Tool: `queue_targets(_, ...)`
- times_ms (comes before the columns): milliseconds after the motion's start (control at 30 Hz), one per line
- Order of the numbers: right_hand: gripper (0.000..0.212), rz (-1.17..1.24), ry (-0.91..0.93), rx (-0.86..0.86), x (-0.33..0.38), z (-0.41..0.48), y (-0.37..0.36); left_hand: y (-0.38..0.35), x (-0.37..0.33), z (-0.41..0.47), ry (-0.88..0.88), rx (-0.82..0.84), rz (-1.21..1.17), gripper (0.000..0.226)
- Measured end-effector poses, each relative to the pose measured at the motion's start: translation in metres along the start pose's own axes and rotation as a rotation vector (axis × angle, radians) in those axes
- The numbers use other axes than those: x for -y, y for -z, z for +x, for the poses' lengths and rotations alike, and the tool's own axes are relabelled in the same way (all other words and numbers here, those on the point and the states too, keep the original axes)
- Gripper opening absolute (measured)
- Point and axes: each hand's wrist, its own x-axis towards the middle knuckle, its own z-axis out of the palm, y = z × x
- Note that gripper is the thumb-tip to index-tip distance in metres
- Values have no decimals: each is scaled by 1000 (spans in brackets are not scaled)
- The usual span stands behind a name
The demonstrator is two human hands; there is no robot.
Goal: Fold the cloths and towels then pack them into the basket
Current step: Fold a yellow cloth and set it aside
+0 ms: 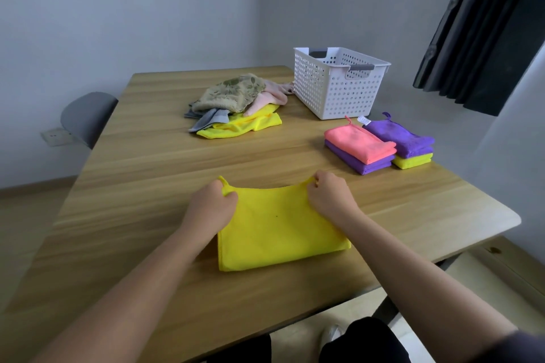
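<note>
Pinching the far corners of a yellow cloth [280, 233], both hands are closed on fabric: left hand [213, 203] grips the far-left corner, w/ a small loop sticking up just beyond it, right hand [328, 194] grips the far-right corner. Cloth lies folded on the near-centre tabletop [132, 200], far edge lifted a bit & sagging between the hands, near edge flat. White perforated basket [336, 82] sits at the far right of the tabletop, inside not visible. Just in front of it, 2 folded stacks side by side: pink cloth [359, 143] on a purple cloth [358, 163], & a purple towel [401, 138] on a yellow one [411, 161]. Left of the basket, a loose pile [236, 103] of unfolded cloths: floral-olive, pale pink, grey, yellow. Grey chair [85, 115] beyond the left edge.
</note>
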Motion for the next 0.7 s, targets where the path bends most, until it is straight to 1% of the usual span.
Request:
queue_targets(100,23,-157,2,-52,2,0,-9,-7,-3,6,1,-37,147,32)
queue_targets(200,21,-286,20,-99,3,1,-12,-14,-4,6,3,-116,271,29)
queue_targets(300,15,-410,15,-102,3,6,-13,-19,-5,4,-26,-172,353,26)
queue_targets(333,14,-456,18,-103,3,6,-12,-20,-6,3,-41,-183,375,28)
queue_targets(400,16,-521,41,-122,-1,6,-11,-19,-5,1,-75,-207,422,41)
queue_targets(467,22,-508,88,-204,-8,4,-7,-12,-1,-1,-158,-295,469,55)
queue_targets(500,27,-478,157,-289,-11,2,-2,-7,-1,-2,-240,-372,490,55)
queue_targets(567,40,-336,352,-427,-15,-6,-4,-5,1,-6,-441,-498,459,48)
queue_targets(600,44,-264,440,-448,-13,-11,-4,-5,-3,-10,-527,-480,432,48)
queue_targets(633,46,-209,482,-367,-12,-19,-8,-11,-6,-17,-578,-386,404,52)
queue_targets(667,50,-191,486,-217,-8,-25,-12,-17,-10,-22,-583,-249,402,59)
queue_targets(700,58,-226,465,-31,-8,-32,-16,-25,-11,-28,-546,-101,436,68)
